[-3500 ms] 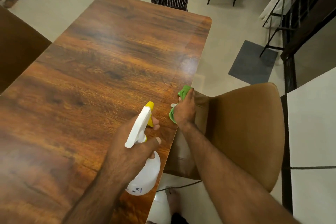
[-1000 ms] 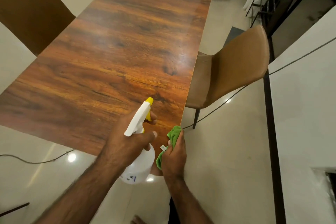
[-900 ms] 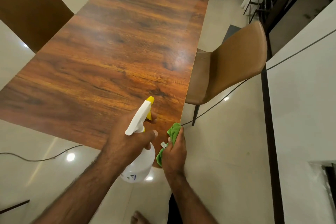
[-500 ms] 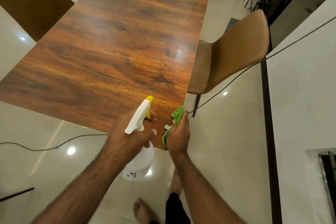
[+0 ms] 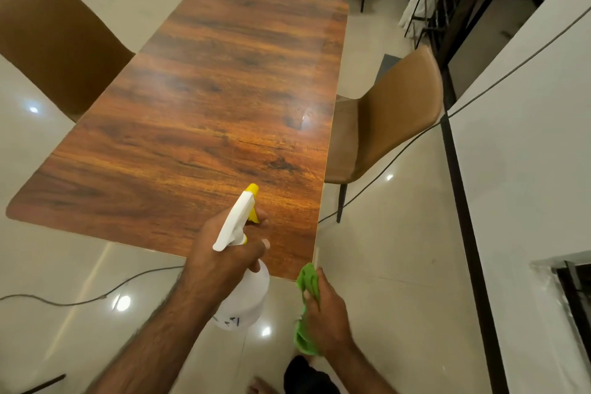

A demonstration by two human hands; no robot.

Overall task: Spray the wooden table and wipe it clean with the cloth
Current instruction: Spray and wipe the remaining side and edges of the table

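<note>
Head view: holding bottle (image 5: 248,297) in left grip (image 5: 224,254) at table (image 5: 208,99) corner, clutching cloth (image 5: 308,281) in right grip (image 5: 329,320) beside it.

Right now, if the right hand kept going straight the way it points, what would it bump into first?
Probably the near right corner of the wooden table: the right hand, gripping the green cloth, points forward just short of that edge. Height is hard to judge, so it might pass beside it.

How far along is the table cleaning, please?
Done: unclear; a faint glint on the table may be spray. In hand: the left hand grips the bottle, aimed over the table; the right hand holds the cloth beside its corner. Left: wiping.
</note>
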